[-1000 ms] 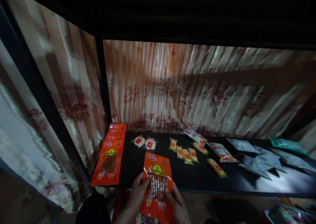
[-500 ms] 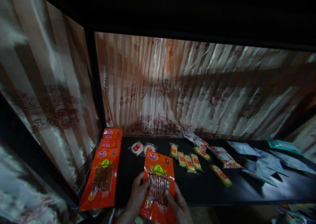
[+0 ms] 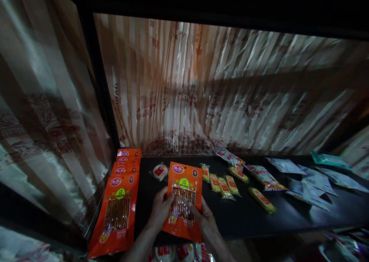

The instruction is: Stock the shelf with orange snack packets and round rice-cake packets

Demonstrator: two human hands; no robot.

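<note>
Orange packet (image 3: 183,201) is gripped at its left and right edges by left hand (image 3: 160,209) and right hand (image 3: 205,218), apparently for steadiness.

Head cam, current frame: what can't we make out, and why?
Head view: most fingertips of the left hand and right hand, hidden behind the held orange packet.
Head view: lower parts of the rear orange packets, covered by the front orange packet.
Head view: wrapped packs at the bottom, cut off by the picture edge.
Head view: fine print on the yellow packs, too small and blurred.
</note>
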